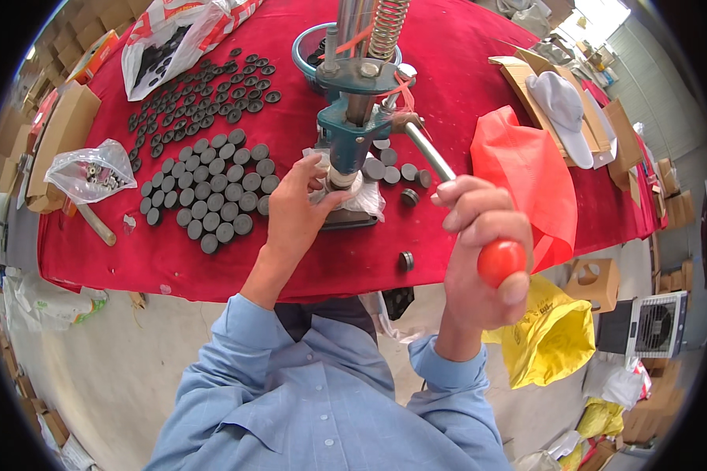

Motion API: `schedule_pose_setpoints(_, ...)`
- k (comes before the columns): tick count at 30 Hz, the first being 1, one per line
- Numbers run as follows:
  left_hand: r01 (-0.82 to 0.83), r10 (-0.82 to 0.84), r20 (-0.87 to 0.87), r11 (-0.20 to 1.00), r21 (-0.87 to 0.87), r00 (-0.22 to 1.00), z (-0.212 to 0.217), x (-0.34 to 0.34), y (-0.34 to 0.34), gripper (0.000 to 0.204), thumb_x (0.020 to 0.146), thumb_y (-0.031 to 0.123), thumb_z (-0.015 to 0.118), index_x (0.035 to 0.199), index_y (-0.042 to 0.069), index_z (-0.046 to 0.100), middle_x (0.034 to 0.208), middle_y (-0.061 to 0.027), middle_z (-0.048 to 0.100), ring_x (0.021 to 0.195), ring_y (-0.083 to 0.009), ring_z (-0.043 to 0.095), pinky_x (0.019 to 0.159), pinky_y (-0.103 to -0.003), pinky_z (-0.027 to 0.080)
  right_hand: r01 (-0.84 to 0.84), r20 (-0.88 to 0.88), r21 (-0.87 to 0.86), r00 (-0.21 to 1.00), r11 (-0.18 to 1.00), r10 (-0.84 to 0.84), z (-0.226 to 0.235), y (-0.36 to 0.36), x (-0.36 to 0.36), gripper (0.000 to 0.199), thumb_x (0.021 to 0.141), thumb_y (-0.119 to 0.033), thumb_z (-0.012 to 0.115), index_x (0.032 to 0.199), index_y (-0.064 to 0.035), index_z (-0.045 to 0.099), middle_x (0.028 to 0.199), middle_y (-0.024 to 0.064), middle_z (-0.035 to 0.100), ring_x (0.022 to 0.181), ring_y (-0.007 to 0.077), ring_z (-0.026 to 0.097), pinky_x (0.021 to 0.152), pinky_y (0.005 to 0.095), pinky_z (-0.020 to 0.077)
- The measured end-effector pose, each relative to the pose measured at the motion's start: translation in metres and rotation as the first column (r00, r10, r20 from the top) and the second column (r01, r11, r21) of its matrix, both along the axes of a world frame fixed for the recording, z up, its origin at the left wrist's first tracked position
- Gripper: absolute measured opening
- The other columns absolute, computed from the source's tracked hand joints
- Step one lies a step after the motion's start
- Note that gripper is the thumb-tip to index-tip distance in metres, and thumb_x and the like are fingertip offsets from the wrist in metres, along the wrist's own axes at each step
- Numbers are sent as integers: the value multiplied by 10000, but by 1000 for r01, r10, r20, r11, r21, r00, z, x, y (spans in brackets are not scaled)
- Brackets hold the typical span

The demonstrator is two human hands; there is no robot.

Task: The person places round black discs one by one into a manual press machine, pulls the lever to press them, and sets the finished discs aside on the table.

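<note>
At the dark teal metal hand press (pixel 356 141), the key relation is between the pale, round piece (pixel 342 179) and the left hand (pixel 298 190): the piece sits directly under the press's upright cylindrical ram (pixel 352 149), in line with its long axis, just to the right of the left palm. The left hand is much the nearer one, its thumb and fingers curved apart around the piece from the left and the near side; whether the fingertips actually pinch it I cannot tell. The right hand (pixel 481 250) stands well apart to the right and is wrapped firmly round the end of the straight steel lever (pixel 430 153), with the thumb over its glossy red ball knob (pixel 501 262). The lever's long axis slants from the press head toward the person and to the right. Left of the press, on the red cloth-covered worktop (pixel 353 271), lie many flat grey-black discs (pixel 229 210) in a close cluster, with small black dished caps (pixel 238 92) strewn beyond them. As for writing, the white plastic bag (pixel 153 39) at the far left carries red-orange printing, and the crumpled yellow bag (pixel 554 345) at the right shows dark marks.
</note>
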State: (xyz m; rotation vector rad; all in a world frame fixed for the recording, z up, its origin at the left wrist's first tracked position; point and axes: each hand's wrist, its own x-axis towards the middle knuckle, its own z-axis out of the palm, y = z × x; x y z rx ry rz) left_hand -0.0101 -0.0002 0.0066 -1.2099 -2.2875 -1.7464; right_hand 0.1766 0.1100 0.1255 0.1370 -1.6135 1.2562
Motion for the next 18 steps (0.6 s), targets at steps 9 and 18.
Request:
schedule_pose_setpoints(9, -254, 61, -491, 907, -336, 869, -7, -13, -75, 325, 817, 85, 803, 1125, 46, 708, 1149, -89, 635, 1071, -301, 593, 915, -433, 491, 12, -89, -78, 996, 997, -19, -68, -20, 15, 621, 978, -683, 525, 948, -65, 581, 1084, 173, 618, 1257, 425, 534, 1019, 577, 494)
schedule_pose_setpoints(18, -190, -36, -525, 909, -370, 851, -17, -15, -90, 424, 816, 104, 828, 1219, 39, 712, 1125, -121, 667, 998, -308, 645, 864, -422, 534, 80, 17, -17, 997, 997, -79, -30, -13, 17, 667, 986, -694, 525, 941, -37, 626, 995, 175, 660, 1140, 404, 612, 943, 546, 543)
